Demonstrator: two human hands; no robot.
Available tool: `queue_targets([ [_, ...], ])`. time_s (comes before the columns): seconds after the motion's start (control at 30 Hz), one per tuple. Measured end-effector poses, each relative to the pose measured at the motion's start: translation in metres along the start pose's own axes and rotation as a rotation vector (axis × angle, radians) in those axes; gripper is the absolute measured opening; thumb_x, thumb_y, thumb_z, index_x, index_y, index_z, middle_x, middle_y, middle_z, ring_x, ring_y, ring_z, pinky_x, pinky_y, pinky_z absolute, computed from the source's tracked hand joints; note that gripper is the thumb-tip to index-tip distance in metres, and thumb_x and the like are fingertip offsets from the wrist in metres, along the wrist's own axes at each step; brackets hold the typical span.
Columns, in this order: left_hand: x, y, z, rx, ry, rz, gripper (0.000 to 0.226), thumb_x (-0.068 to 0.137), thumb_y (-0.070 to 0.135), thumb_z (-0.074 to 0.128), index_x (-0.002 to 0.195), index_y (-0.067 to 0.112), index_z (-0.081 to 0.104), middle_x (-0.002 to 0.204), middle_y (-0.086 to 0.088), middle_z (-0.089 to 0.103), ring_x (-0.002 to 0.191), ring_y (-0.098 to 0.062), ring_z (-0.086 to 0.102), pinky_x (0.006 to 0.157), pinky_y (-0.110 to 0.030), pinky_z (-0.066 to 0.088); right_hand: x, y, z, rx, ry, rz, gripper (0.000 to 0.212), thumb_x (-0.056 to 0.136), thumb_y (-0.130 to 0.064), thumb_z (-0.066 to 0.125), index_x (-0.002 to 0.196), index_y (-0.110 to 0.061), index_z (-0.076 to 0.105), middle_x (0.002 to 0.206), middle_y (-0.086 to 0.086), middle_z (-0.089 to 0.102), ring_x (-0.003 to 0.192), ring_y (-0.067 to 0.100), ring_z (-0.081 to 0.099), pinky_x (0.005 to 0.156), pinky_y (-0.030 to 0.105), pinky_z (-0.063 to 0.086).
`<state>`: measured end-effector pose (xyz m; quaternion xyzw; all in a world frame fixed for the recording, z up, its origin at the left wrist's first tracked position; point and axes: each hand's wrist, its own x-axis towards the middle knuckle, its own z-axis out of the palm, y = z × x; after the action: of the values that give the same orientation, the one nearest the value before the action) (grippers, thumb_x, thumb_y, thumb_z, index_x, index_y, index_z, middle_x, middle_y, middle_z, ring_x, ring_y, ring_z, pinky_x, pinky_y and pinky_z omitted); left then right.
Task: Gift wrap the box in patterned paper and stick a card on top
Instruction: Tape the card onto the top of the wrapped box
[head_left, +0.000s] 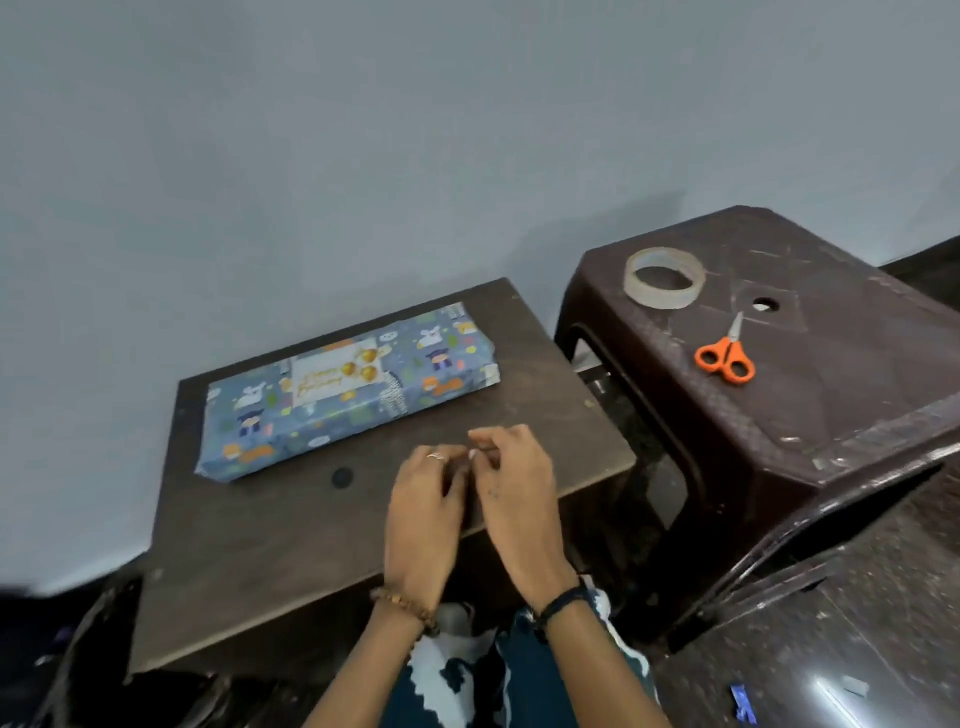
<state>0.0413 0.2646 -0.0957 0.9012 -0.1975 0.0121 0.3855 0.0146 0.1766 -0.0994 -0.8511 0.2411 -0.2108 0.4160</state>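
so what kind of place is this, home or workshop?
Probably a room at home, not a workshop: a small dark wooden table against a plain painted wall, a brown plastic stool as side table holding tape roll and orange scissors.

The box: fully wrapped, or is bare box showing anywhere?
Wrapped on every side in view: patterned paper covers the box, ends folded in, and a card lies on top. Its underside is hidden.

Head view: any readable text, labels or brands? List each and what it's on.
Card on top of the wrapped box: gold script, too blurred to read for certain.
Wrapping paper: cartoon pattern only, no legible words.
Tape roll and scissors on the stool: no legible markings.
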Motion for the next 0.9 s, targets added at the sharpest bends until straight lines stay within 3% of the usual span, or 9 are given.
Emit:
queue_targets([
  [0.13, -0.006, -0.048, -0.029, 0.255, 0.068, -0.118, 0.042, 0.091, 0.026, 0.055, 0.130, 0.012, 0.049, 0.132, -0.006, 0.047, 0.123, -0.023, 0.042, 0.103, -0.035, 0.036, -0.014, -0.012, 0.028, -0.165, -0.141, -0.080, 0.031, 0.094, -0.020, 0.051, 0.124, -0.014, 0.056, 0.115, 0.001, 0.049, 0.107, 0.017, 0.046, 0.094, 0.029, 0.041],
  [0.2, -0.009, -0.060, -0.036, 0.284, 0.036, -0.169, 0.058, 0.092, 0.041, 0.050, 0.140, 0.010, 0.038, 0.147, -0.007, 0.035, 0.136, -0.021, 0.030, 0.114, -0.032, 0.020, -0.014, -0.016, 0.031, -0.248, -0.142, -0.129, 0.033, 0.093, -0.029, 0.054, 0.124, -0.017, 0.057, 0.114, 0.000, 0.048, 0.106, 0.016, 0.044, 0.092, 0.028, 0.038],
  [0.3, -0.017, -0.068, -0.035, 0.407, -0.007, -0.114, 0.075, 0.089, 0.062, 0.015, 0.147, 0.014, 0.023, 0.155, -0.003, 0.019, 0.144, -0.015, 0.014, 0.114, -0.027, -0.002, -0.014, -0.017, 0.042, -0.283, -0.121, -0.163, 0.023, 0.089, -0.033, 0.058, 0.110, -0.024, 0.064, 0.106, -0.001, 0.052, 0.099, 0.018, 0.049, 0.084, 0.030, 0.036],
  [0.4, -0.020, -0.073, -0.032, 0.466, -0.031, -0.094, 0.086, 0.082, 0.064, -0.006, 0.147, 0.013, 0.022, 0.155, -0.004, 0.018, 0.144, -0.016, 0.015, 0.113, -0.029, -0.002, -0.016, -0.015, 0.048, -0.305, -0.043, -0.214, 0.004, 0.088, -0.030, 0.061, 0.088, -0.027, 0.064, 0.093, -0.004, 0.055, 0.087, 0.017, 0.051, 0.074, 0.030, 0.034],
  [0.5, -0.021, -0.075, -0.033, 0.476, -0.043, -0.063, 0.086, 0.088, 0.063, -0.008, 0.145, 0.011, 0.029, 0.153, -0.007, 0.024, 0.142, -0.019, 0.023, 0.113, -0.035, 0.004, -0.019, -0.018, 0.053, -0.406, -0.024, -0.250, 0.007, 0.087, -0.020, 0.063, 0.082, -0.023, 0.059, 0.087, -0.002, 0.055, 0.078, 0.020, 0.053, 0.067, 0.032, 0.037],
  [0.57, -0.022, -0.076, -0.041, 0.376, -0.112, -0.089, 0.071, 0.092, 0.059, 0.009, 0.148, 0.017, 0.021, 0.156, 0.001, 0.014, 0.144, -0.012, 0.011, 0.115, -0.027, -0.003, -0.020, -0.024, 0.057, -0.376, -0.066, -0.253, 0.007, 0.091, -0.017, 0.056, 0.085, -0.020, 0.056, 0.089, -0.001, 0.054, 0.081, 0.020, 0.052, 0.070, 0.032, 0.037],
  [0.63, -0.022, -0.075, -0.054, 0.144, -0.109, -0.162, 0.049, 0.098, 0.035, 0.039, 0.143, 0.018, 0.033, 0.152, 0.004, 0.027, 0.141, -0.008, 0.020, 0.118, -0.023, 0.006, -0.022, -0.037, 0.063, -0.100, -0.177, -0.146, 0.010, 0.094, -0.015, 0.050, 0.086, -0.020, 0.053, 0.090, -0.002, 0.053, 0.083, 0.016, 0.050, 0.072, 0.025, 0.037],
  [0.73, -0.030, -0.076, -0.083, -0.240, 0.180, -0.306, 0.028, 0.092, 0.010, 0.053, 0.118, 0.016, 0.062, 0.120, 0.001, 0.063, 0.111, -0.008, 0.055, 0.100, -0.023, 0.040, -0.032, -0.073, 0.079, 0.192, -0.285, -0.113, 0.012, 0.092, -0.013, 0.053, 0.083, -0.019, 0.057, 0.085, -0.002, 0.059, 0.079, 0.011, 0.055, 0.067, 0.014, 0.039],
  [0.9, -0.021, -0.132, -0.142, -0.848, 0.676, -0.636, 0.016, 0.090, 0.005, 0.053, 0.089, 0.013, 0.066, 0.092, -0.014, 0.068, 0.087, -0.024, 0.064, 0.075, -0.033, 0.053, -0.052, -0.148, 0.132, 0.351, -0.540, -0.200, 0.015, 0.088, -0.011, 0.060, 0.101, -0.015, 0.068, 0.082, -0.005, 0.065, 0.080, 0.006, 0.059, 0.073, 0.007, 0.043],
])
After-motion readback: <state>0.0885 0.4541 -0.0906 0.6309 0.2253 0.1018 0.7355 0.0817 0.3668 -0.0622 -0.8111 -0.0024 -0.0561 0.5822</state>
